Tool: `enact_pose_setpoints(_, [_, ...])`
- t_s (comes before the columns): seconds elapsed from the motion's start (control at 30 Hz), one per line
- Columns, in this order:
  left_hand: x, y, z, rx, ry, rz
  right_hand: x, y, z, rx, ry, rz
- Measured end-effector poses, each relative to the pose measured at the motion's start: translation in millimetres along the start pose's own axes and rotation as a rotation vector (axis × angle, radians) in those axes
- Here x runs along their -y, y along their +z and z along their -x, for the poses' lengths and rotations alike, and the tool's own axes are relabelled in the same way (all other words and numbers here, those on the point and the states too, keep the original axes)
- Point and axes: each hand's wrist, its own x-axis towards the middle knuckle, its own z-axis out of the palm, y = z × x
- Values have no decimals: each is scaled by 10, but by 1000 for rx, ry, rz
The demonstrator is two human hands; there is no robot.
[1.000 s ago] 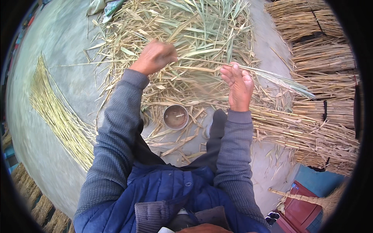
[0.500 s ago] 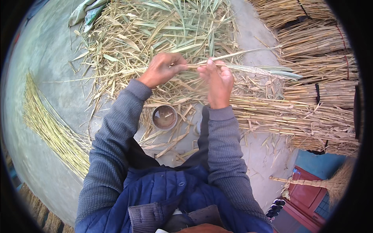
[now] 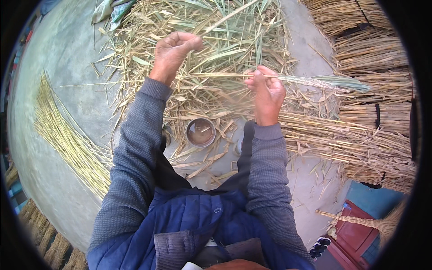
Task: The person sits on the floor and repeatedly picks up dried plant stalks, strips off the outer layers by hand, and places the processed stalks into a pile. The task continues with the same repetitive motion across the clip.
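Note:
My left hand (image 3: 173,51) is raised over the leaf pile, thumb and fingers pinched on a pale dry leaf strip (image 3: 229,16) that slants up to the right. Lower and to the right, my right hand (image 3: 267,94) pinches a long thin reed stalk (image 3: 207,75). This stalk lies roughly level, running left across the pile. On its other side it ends in a pale plume (image 3: 310,82) with green leaf blades (image 3: 344,82) beside it. Beneath both hands spreads a heap of dry and greenish stripped leaves (image 3: 148,58).
A round bowl (image 3: 200,144) with some liquid stands between my feet. To the left lies a fan of thin yellow-green stalks (image 3: 72,135). Tied reed bundles (image 3: 371,49) are stacked at right, one long bundle (image 3: 324,137) reaching toward my right forearm. A broom (image 3: 351,219) lies lower right.
My left hand has moved up and away from the stalk, pulling a leaf strip off to the upper right. My right hand keeps its pinch on the stalk. The whole view has shifted slightly.

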Motion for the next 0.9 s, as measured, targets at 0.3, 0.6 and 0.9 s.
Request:
enact_pose_setpoints(0.3, [171,-252,-55,175,602,-950,5,-55,-44,-22,3,-123])
enact_pose_setpoints(0.6, [103,201,92,440,410,-597,53,-115,-76,61,40,-224])
enact_pose_setpoints(0.9, [50,-190,-31,546,43,-520,100,-289,-163,116,-57,-307])
